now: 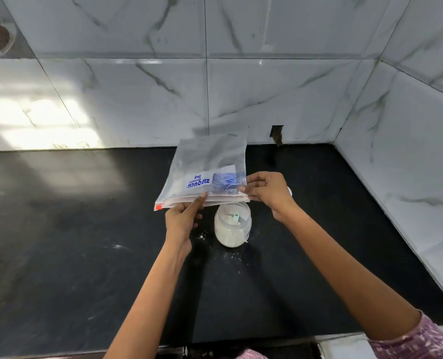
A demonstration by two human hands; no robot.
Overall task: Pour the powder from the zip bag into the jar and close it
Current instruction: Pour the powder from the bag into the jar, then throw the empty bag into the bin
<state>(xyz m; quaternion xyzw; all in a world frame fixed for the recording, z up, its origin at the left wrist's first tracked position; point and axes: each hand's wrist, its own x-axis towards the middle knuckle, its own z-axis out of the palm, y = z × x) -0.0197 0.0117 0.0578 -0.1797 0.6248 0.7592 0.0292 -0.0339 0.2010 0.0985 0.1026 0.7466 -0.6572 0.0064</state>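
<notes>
A clear zip bag [207, 164] with blue print and a red zip strip is held flat and upside down just above the jar. My left hand [183, 218] pinches its zip edge near the middle. My right hand [267, 191] pinches the same edge at the right corner. The bag looks nearly empty. Below it stands a clear jar [233, 225] without a lid, holding white powder and a small teal scoop [235, 218]. A white lid-like shape [289, 191] peeks out behind my right hand, mostly hidden.
The jar stands on a black stone counter [85, 255] in a corner of white marble-look wall tiles [267, 86]. Spilled powder specks [202, 235] lie left of and in front of the jar. The counter's front edge runs along the bottom.
</notes>
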